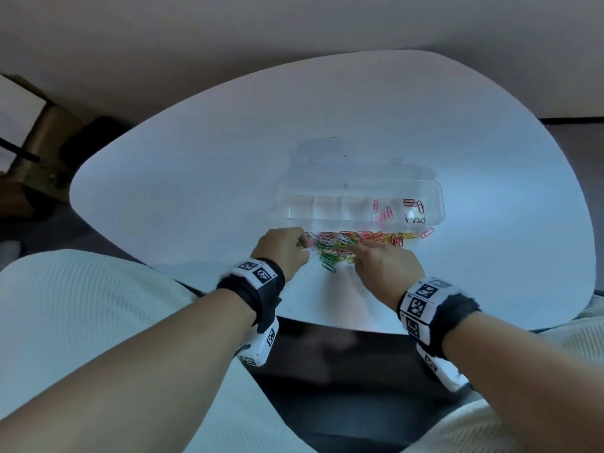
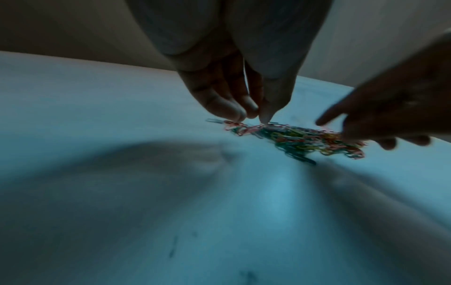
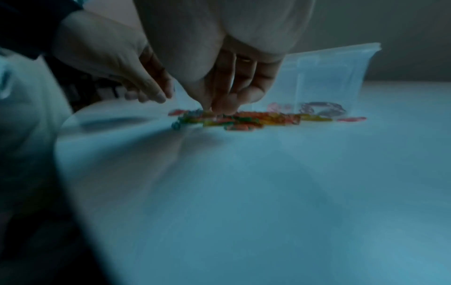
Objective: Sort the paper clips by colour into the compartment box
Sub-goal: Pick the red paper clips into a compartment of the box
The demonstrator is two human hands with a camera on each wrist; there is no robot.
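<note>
Left forearm [image 1: 137, 348]: bare, no sleeve. Left wristband [image 1: 258, 282]: black fabric strap under white band printed with black-and-white square fiducial markers; white box-shaped camera module [image 1: 261, 346] hung on underside, also marker-printed. Right forearm [image 1: 536, 361]: bare. Right wristband [image 1: 431, 305]: same build, black strap with frayed edge, white marker band, white module [image 1: 441, 371] below. Lap: pale, ribbed fabric garment [image 1: 81, 305] over both legs.

White rounded table [image 1: 196, 165], cardboard box [image 1: 19, 125] on floor at left
</note>
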